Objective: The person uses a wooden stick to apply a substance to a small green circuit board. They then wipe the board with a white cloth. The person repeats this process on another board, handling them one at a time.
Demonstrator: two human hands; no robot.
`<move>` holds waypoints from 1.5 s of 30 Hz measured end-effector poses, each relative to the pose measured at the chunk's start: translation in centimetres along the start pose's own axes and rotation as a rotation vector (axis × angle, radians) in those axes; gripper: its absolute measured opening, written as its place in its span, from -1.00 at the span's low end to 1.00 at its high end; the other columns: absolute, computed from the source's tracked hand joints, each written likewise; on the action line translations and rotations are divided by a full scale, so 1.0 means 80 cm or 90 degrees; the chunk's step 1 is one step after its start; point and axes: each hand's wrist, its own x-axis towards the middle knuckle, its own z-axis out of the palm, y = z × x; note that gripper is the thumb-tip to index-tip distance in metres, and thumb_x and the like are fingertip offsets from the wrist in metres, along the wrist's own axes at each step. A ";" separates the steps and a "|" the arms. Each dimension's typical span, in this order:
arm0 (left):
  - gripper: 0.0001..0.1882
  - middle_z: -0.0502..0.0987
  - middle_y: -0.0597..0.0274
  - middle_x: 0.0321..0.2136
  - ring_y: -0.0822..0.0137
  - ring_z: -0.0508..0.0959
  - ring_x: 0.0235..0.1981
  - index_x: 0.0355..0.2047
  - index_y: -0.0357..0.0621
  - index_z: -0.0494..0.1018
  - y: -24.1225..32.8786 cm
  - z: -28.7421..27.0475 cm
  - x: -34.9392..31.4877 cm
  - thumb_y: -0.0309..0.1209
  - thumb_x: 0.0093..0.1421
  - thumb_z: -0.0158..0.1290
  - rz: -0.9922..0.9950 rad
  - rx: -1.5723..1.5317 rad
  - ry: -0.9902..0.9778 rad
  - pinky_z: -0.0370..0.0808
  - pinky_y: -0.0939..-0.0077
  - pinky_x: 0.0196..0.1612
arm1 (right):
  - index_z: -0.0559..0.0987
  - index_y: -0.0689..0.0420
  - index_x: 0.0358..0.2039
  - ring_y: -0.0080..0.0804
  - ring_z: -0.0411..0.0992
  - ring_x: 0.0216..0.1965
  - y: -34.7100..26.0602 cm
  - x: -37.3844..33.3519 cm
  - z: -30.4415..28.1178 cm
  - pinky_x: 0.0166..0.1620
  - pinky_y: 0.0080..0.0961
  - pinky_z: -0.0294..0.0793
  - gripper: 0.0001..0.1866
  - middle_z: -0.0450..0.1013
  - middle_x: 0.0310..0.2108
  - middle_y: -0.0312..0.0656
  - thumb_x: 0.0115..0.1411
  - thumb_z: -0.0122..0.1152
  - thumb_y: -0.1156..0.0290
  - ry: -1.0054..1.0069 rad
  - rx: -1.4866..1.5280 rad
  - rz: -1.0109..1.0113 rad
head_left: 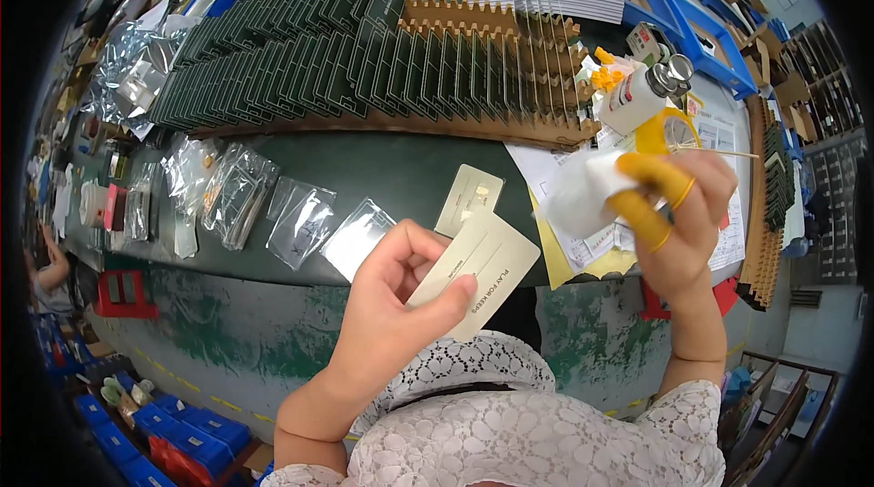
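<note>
My left hand (387, 300) is closed on a pale gold card (499, 264) with rounded corners and dark print, its thumb lying across the face. A similar pale card (471, 191) rests on the dark green table just beyond it. Up to the right, my right hand (687, 223) pinches a wad of white wipe (578, 196), which is apart from the held card. Yellow finger cots (660, 179) cover some of that hand's fingertips. Beneath the wipe lie printed papers and a yellow sheet (557, 259).
A long slotted brown rack (391, 123) of upright dark green cards (319, 68) spans the table's far side. Behind my right hand are a white metal-topped bottle (633, 97) and a yellow tape roll (657, 136). Clear plastic sleeves (300, 218) lie to the left.
</note>
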 end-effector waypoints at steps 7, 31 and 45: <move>-0.81 0.55 0.23 -0.27 0.56 0.53 -0.23 -0.29 -0.19 0.32 0.002 0.003 -0.004 -0.58 0.18 0.13 0.006 0.008 -0.015 0.49 0.62 -0.16 | 0.68 -0.10 -0.36 -0.41 0.37 -0.06 -0.031 -0.003 0.005 -0.10 -0.28 0.31 -0.77 0.47 -0.13 -0.46 -0.11 0.43 0.30 -0.033 0.026 -0.126; -0.83 0.58 0.21 -0.32 0.58 0.55 -0.33 -0.29 -0.20 0.33 0.001 -0.011 0.000 -0.57 0.20 0.14 0.027 -0.022 0.045 0.51 0.66 -0.25 | 0.65 0.10 -0.48 -0.40 0.42 -0.07 -0.047 -0.009 -0.002 -0.10 -0.20 0.34 -0.78 0.41 -0.39 -0.42 -0.20 0.47 0.37 -0.041 0.059 -0.092; -0.83 0.59 0.18 -0.30 0.55 0.57 -0.30 -0.34 -0.16 0.30 -0.006 -0.012 0.004 -0.57 0.23 0.11 0.021 -0.117 0.047 0.52 0.62 -0.20 | 0.68 0.13 -0.33 -0.32 0.40 -0.10 -0.047 -0.017 -0.006 -0.10 -0.25 0.35 -0.69 0.47 -0.26 -0.34 -0.17 0.50 0.39 -0.062 0.008 -0.062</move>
